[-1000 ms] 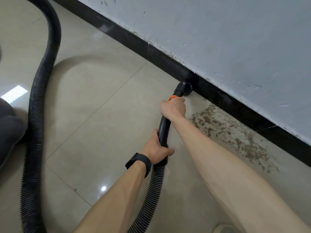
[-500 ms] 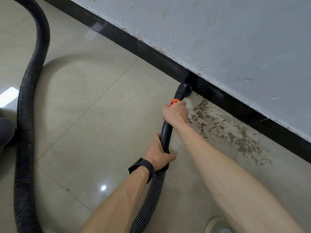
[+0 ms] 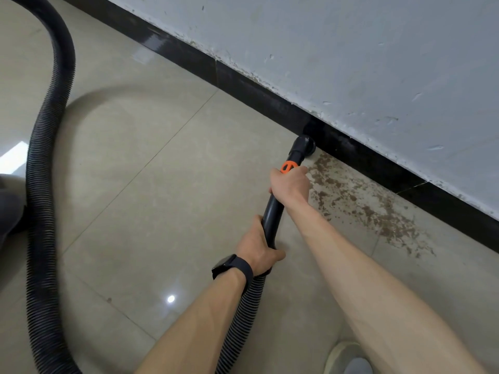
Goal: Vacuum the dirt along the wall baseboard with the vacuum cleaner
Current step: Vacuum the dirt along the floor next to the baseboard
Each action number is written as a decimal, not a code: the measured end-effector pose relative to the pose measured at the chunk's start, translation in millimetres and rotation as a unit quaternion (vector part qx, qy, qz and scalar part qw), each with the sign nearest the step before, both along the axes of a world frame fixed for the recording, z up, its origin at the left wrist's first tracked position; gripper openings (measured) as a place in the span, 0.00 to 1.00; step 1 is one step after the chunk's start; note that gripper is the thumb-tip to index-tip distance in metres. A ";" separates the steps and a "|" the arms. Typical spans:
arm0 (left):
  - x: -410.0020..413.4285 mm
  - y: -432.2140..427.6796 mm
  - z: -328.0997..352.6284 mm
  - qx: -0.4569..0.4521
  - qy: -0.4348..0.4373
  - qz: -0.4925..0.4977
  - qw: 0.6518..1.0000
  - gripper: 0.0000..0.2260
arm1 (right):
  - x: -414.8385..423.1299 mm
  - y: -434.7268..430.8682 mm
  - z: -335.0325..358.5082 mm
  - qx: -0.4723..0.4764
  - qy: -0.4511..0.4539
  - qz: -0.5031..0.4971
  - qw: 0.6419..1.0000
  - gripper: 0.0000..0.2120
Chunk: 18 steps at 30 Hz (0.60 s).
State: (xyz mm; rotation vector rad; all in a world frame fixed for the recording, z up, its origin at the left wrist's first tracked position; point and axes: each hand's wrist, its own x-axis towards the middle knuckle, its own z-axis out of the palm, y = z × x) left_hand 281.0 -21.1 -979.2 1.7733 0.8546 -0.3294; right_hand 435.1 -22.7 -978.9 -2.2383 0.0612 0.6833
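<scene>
Dirt, brown, scattered beside baseboard

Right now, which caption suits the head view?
Left hand and right hand grip the vacuum tube; nozzle at the baseboard, beside dirt.

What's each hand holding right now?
Left hand: grips the wand at its hose end.
Right hand: grips the wand just below the orange collar.

Bright, even light; glare spots on floor tiles; wide-angle bending.
</scene>
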 end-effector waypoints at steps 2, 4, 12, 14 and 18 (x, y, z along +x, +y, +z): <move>-0.6 7.8 4.9 0.030 0.008 -0.025 0.999 0.27 | -0.4 0.1 3.3 0.035 0.024 -0.029 0.999 0.17; -5.0 21.3 9.1 0.071 0.011 -0.056 0.996 0.27 | -4.4 6.3 6.4 0.064 0.046 -0.061 0.995 0.18; -84.0 91.1 16.6 0.159 0.051 -0.119 0.979 0.27 | -86.2 45.9 11.7 0.193 0.128 -0.154 0.961 0.16; -111.5 103.7 14.7 0.167 0.069 -0.128 0.975 0.26 | -114.3 51.1 9.8 0.213 0.162 -0.159 0.950 0.16; -156.9 111.0 12.1 0.172 0.098 -0.132 0.971 0.22 | -162.9 52.8 7.2 0.229 0.202 -0.182 0.935 0.17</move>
